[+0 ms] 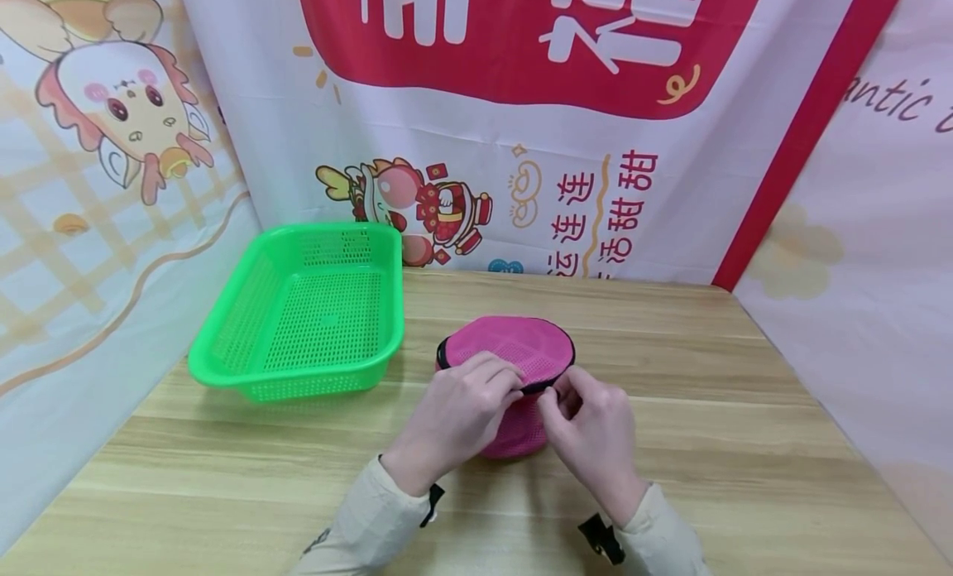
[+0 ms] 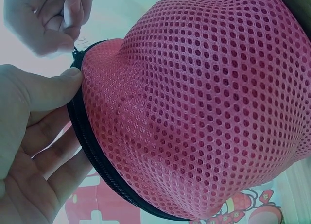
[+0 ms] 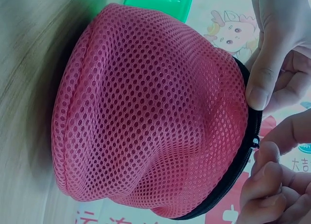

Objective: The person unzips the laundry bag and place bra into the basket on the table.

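A pink mesh laundry bag (image 1: pixel 514 343), drum-shaped with a round top, stands on the table in front of me. A black zipper (image 3: pixel 223 185) runs round its top rim. My left hand (image 1: pixel 463 412) grips the zippered rim on the near side, its thumb pressing on the black band in the left wrist view. Just right of it, my right hand (image 1: pixel 596 431) pinches at the small zipper slider (image 3: pixel 256 142), thumb and forefinger together. The slider's pull tab is hidden by the fingertips. Through the mesh, the bag's contents do not show clearly.
A green plastic basket (image 1: pixel 395 311) with perforated walls stands to the left of the bag on the wood-grain table (image 1: pixel 707 410). Printed cloth (image 1: pixel 476 129) hangs behind the table and along both sides.
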`<state>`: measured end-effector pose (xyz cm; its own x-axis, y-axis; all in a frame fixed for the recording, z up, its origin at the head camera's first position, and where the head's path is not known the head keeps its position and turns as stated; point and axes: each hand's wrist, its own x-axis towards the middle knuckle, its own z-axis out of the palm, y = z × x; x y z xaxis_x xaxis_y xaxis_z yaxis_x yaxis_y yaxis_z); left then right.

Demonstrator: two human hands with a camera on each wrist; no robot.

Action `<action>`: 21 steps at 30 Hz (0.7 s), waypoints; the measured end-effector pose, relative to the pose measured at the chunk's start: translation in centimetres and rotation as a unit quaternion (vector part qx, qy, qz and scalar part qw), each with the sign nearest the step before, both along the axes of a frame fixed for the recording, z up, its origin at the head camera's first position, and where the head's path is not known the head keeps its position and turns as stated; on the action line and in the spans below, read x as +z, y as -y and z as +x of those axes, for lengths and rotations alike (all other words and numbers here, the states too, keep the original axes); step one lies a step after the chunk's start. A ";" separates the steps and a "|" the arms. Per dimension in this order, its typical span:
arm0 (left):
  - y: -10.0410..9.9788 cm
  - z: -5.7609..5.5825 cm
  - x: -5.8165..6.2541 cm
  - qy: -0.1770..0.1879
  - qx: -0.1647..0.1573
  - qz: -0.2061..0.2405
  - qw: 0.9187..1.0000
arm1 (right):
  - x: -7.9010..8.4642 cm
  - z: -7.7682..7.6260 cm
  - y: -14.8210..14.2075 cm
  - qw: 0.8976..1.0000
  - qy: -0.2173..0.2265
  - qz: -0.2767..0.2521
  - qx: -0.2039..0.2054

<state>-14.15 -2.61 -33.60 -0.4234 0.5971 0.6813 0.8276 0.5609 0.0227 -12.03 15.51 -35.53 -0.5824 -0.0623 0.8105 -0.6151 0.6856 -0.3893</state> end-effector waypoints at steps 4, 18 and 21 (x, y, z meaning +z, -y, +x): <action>0.1 0.0 0.1 0.000 0.002 0.002 1.000 | 0.0 0.0 -0.1 1.000 -0.001 0.002 -0.004; 0.0 0.0 0.0 0.006 -0.011 0.021 1.000 | 0.0 0.2 0.2 0.997 0.000 0.004 0.083; -0.1 0.1 0.0 0.005 -0.016 0.020 1.000 | -0.1 0.3 0.3 0.995 -0.001 0.001 0.097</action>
